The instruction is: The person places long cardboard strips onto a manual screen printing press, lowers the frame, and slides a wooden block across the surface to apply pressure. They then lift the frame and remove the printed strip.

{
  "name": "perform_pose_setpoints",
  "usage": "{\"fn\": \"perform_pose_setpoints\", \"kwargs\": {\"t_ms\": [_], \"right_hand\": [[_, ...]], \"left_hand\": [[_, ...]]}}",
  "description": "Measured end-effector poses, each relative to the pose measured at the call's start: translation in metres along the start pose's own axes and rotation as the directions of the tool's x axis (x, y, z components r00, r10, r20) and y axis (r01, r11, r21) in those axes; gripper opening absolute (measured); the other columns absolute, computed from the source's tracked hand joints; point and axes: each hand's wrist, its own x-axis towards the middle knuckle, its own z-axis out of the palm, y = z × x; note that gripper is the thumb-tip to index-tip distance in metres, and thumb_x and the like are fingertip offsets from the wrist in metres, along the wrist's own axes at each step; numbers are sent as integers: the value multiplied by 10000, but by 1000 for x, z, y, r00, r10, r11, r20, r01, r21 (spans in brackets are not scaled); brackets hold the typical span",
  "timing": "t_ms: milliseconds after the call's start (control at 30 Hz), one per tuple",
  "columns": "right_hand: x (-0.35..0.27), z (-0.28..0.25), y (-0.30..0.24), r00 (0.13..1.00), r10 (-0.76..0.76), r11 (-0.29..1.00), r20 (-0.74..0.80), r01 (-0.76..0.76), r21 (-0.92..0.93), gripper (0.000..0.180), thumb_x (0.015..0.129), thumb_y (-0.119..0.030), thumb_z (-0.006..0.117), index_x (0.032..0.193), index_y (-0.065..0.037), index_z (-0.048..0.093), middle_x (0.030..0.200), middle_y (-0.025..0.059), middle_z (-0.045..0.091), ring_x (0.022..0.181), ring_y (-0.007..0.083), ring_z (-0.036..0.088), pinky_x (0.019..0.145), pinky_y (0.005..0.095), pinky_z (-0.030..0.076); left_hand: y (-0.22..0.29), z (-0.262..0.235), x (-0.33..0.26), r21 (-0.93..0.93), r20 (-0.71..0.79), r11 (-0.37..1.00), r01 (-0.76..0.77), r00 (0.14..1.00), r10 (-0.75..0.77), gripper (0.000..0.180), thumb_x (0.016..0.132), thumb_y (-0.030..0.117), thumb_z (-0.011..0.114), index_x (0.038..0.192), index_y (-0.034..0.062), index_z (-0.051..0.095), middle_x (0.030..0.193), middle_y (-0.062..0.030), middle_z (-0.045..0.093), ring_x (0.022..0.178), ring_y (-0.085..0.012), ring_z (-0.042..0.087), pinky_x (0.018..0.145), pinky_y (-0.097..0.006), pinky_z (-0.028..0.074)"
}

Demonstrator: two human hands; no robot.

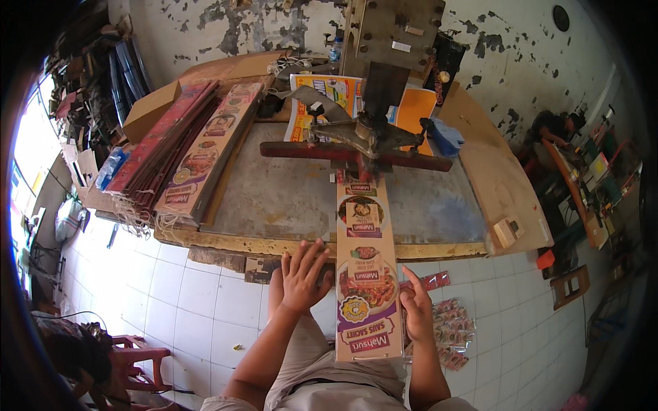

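A long printed cardboard strip [365, 274] with food pictures runs from under a metal press machine [373, 133] on the worktable [288, 198] down onto my lap. My left hand [303, 274] hovers just left of the strip, fingers spread, holding nothing. On the strip's right side, my right hand [416, 305] rests against its edge with fingers partly curled and nothing gripped. A red bar [418, 160] crosses the machine above the strip's far end.
Stacks of the same printed strips [199, 154] lie on the table's left, next to a brown box [152, 108]. Small red sachets [452, 332] are piled on the tiled floor by my right knee. A red plastic stool [140, 363] stands lower left. Another person [555, 127] sits far right.
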Motion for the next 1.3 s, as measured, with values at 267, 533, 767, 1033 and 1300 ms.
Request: {"fn": "perform_pose_setpoints", "kwargs": {"t_ms": [267, 533, 767, 1033, 1300], "right_hand": [[-7, -5, 3, 999, 45, 999, 14, -45, -14, 735, 1127, -151, 683, 1753, 27, 341, 1198, 111, 813, 1056, 112, 718, 990, 282, 522], [-17, 4, -9, 999, 39, 997, -14, -40, -72, 672, 1109, -45, 701, 1721, 22, 432, 945, -30, 684, 853, 11, 561, 784, 188, 427], [-7, 17, -8, 990, -29, 987, -137, 6, -163, 568, 1112, -59, 722, 1647, 27, 551, 922, -56, 651, 803, -1, 508, 711, 194, 383], [71, 5, 15, 991, -90, 984, -97, 74, -163, 545, 1110, -103, 739, 1622, 6, 590, 844, -86, 602, 725, -3, 469, 635, 204, 348], [81, 9, -8, 979, -189, 833, -73, 121, -539, 452, 1087, -165, 780, 1512, -33, 705, 700, -18, 594, 630, 37, 489, 611, 238, 410]], "left_hand": [[4, -10, 4, -55, 29, 998, 22, 999, -21, 593, 960, 290, 762, 1539, 193, 674, 1689, -27, 594, 1615, -284, 468, 1343, -549, 212], [9, -17, 8, -99, 27, 994, 43, 999, -40, 591, 938, 255, 770, 1516, 166, 679, 1675, -32, 603, 1586, -282, 504, 1317, -548, 267], [23, -46, 27, -155, 48, 983, 99, 995, -92, 521, 928, 220, 780, 1441, 155, 714, 1575, -34, 673, 1491, -282, 575, 1262, -508, 332], [6, -58, 86, -393, 162, 920, -3, 984, 73, 419, 993, 251, 745, 1388, 111, 734, 1486, -58, 711, 1412, -311, 603, 1210, -532, 378], [6, -52, 90, -279, 256, 960, -34, 961, 109, 466, 983, 339, 761, 1406, 143, 753, 1587, -6, 679, 1517, -313, 563, 1278, -574, 362]]}}
